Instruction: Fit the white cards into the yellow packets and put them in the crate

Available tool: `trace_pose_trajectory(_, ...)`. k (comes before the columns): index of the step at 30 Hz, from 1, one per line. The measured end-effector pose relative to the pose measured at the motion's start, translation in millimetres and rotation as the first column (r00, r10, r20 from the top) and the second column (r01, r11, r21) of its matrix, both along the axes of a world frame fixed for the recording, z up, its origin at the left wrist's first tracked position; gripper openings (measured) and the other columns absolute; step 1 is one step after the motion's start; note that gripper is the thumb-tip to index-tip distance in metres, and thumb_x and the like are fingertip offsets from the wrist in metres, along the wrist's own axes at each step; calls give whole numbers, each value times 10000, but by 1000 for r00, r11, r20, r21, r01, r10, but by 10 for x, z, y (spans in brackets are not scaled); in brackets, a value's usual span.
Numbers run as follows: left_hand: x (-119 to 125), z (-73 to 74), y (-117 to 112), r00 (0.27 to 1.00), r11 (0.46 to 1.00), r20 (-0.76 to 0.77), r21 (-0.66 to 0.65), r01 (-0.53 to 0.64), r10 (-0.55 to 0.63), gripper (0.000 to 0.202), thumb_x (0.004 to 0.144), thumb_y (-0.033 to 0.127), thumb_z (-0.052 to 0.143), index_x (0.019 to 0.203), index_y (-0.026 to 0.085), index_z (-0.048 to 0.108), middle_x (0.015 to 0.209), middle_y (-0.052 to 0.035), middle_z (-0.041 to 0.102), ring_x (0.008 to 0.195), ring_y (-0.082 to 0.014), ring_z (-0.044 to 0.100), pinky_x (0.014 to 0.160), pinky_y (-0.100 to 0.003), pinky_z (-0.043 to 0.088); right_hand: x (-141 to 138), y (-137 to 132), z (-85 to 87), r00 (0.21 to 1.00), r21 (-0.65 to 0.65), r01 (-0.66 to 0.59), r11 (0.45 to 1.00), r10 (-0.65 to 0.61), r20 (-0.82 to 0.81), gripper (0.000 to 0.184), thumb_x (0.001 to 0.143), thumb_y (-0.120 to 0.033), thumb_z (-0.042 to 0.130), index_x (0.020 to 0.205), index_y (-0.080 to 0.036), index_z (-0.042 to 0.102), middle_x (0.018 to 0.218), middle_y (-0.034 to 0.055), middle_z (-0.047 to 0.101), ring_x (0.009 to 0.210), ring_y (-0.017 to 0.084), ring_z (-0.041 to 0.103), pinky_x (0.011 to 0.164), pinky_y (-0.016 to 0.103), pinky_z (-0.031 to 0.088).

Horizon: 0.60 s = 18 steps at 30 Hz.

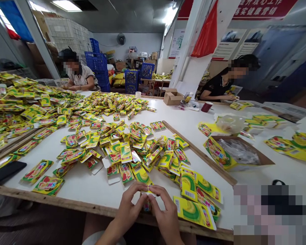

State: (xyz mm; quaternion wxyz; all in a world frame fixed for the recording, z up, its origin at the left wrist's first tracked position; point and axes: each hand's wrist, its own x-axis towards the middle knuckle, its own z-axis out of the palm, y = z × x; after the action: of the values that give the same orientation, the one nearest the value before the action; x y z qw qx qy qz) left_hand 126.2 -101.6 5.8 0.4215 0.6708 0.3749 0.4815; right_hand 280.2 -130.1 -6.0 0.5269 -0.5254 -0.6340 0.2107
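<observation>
Both my hands meet at the table's near edge around one small printed carton (147, 205), mostly hidden by my fingers. My left hand (132, 200) pinches its left side, fingertips on the top end and thumb lower down. On the other side my right hand (164, 207) grips it the same way, its fingertips almost touching the left ones. A white flap shows between the thumbs. Just beyond lies a loose heap of yellow and green cartons (126, 152), some with open white flaps. Flat unfolded-looking cartons (193, 211) lie right of my right hand.
A wooden strip (199, 153) crosses the table at right, beside an open display box (234, 154) holding clear plastic. A bigger carton pile (12, 105) fills the left, near a dark phone-like slab (7, 173). Two people sit across the table. Blue crates (97, 63) stand behind.
</observation>
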Motion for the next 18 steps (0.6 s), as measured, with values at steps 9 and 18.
trace_pose_trajectory(9, 71, -77, 61, 996, 992, 6, -92, -83, 84, 97, 889, 256, 594, 906, 198, 671, 898, -45, 694, 881, -202, 647, 808, -304, 507, -21, 68, 39, 997, -105, 69, 992, -71, -17, 126, 917, -292, 555, 932, -210, 649, 875, 42, 696, 826, 193, 663, 751, 269, 525)
trace_pose_trajectory(18, -38, -124, 8, 999, 1000, 28, -4, -23, 23, 116, 886, 194, 596, 929, 222, 701, 989, -67, 710, 969, -215, 653, 872, -331, 508, 5, 7, 9, 993, -59, -29, 998, 22, -116, 77, 884, -247, 610, 886, -230, 684, 924, 41, 715, 901, 199, 679, 808, 265, 533)
